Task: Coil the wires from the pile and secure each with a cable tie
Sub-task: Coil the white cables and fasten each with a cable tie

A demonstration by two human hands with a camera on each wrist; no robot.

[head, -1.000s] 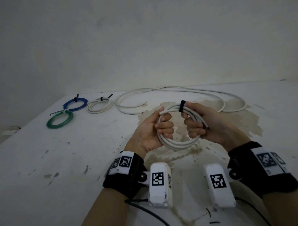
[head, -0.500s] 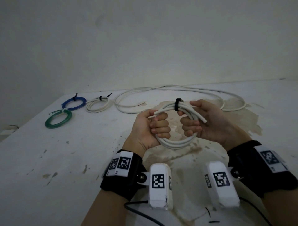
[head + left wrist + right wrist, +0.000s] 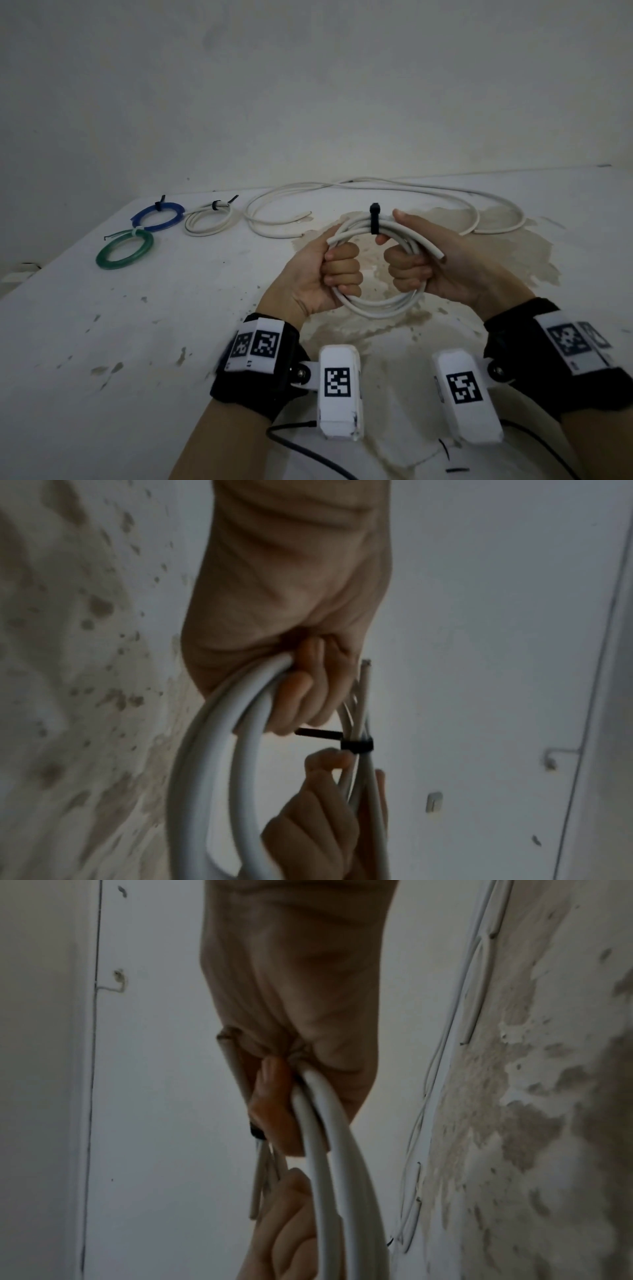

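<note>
Both hands, left (image 3: 318, 270) and right (image 3: 431, 263), curl tight around the white coil (image 3: 380, 301), held up over the near middle of the worktop (image 3: 102, 342). The black tie (image 3: 375, 219) sits at its top. If the tie is not cinched, the two free ends could spring out once either grip loosens.

I see a white coil (image 3: 383, 301) with a smooth, slightly glossy plastic-looking jacket, cinched by a matt black plastic tie (image 3: 374, 219). From my seat the table (image 3: 137, 342) looks like matt white paint, chipped and worn through to rough brownish patches, and the wall (image 3: 308, 85) behind it is dull, uneven plaster. The blue ring (image 3: 158, 216) and green ring (image 3: 124, 251) look glossy and faintly translucent, and my wrist straps (image 3: 260, 387) are matt black cloth.
</note>
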